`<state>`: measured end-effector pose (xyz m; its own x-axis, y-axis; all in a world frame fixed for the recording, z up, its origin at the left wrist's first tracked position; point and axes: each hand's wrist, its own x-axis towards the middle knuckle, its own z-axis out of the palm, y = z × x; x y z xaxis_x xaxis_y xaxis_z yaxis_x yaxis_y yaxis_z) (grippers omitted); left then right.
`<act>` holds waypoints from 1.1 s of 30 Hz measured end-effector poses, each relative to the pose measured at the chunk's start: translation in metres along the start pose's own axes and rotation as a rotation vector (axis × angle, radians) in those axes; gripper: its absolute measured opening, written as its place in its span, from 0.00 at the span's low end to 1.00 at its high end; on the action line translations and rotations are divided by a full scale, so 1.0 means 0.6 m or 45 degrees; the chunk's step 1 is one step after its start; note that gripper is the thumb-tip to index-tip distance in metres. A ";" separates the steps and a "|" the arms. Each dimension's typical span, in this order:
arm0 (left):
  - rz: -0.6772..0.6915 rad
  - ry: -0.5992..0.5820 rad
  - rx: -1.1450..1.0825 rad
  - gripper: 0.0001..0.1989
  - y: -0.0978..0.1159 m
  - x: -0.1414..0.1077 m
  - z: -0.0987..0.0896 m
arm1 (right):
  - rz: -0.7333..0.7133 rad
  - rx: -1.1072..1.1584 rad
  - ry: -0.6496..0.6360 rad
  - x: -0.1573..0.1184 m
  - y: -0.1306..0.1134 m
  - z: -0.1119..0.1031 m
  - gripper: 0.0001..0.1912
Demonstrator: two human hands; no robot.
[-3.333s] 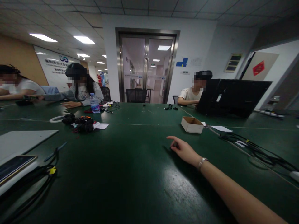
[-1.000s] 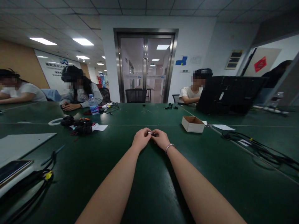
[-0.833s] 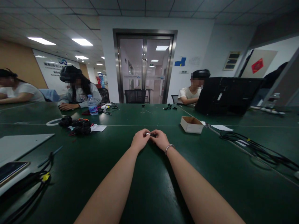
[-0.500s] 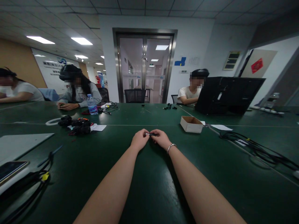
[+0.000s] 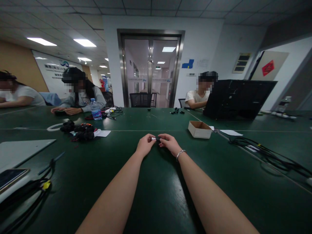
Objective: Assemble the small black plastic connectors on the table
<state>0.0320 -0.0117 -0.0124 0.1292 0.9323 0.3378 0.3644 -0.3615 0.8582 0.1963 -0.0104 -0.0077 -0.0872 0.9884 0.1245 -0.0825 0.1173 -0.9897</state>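
Near the middle of the green table (image 5: 156, 178), my left hand (image 5: 145, 144) pinches a small object (image 5: 154, 138) with a shiny silver end and a dark part. My right hand (image 5: 170, 143), with a silver bracelet on its wrist, has its fingertips closed at the dark side of the same object. The two hands face each other just above the table, a small gap between them. Fingers cover much of the object, so its full shape is hidden.
An open box (image 5: 200, 132) stands right of my hands. Black cables (image 5: 273, 156) lie at the right. At the left are black gear (image 5: 81, 130), a water bottle (image 5: 96, 110), a phone (image 5: 12, 178) and more cables. Three people sit across the table.
My right hand has shifted slightly, and more of the small object shows between my hands. A person across the table at the left has moved one hand outward, exposing a dark item.
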 end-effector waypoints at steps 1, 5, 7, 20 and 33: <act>-0.001 -0.003 -0.004 0.09 0.000 0.000 0.000 | 0.002 0.004 0.000 0.000 0.000 0.000 0.12; -0.022 0.005 0.022 0.09 0.000 0.000 -0.001 | 0.022 0.043 0.003 -0.002 -0.003 0.000 0.12; -0.039 0.010 0.046 0.10 0.000 0.001 -0.001 | 0.042 0.066 -0.007 -0.003 -0.005 -0.001 0.13; -0.120 -0.003 0.163 0.18 0.002 0.004 -0.004 | -0.002 0.142 -0.079 -0.005 0.001 -0.011 0.15; -0.119 -0.015 0.152 0.20 0.011 0.002 -0.010 | 0.040 0.141 -0.120 -0.011 -0.012 -0.009 0.14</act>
<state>0.0292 -0.0133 -0.0039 0.1003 0.9621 0.2535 0.4823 -0.2699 0.8334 0.2029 -0.0172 -0.0018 -0.1840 0.9774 0.1046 -0.1869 0.0696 -0.9799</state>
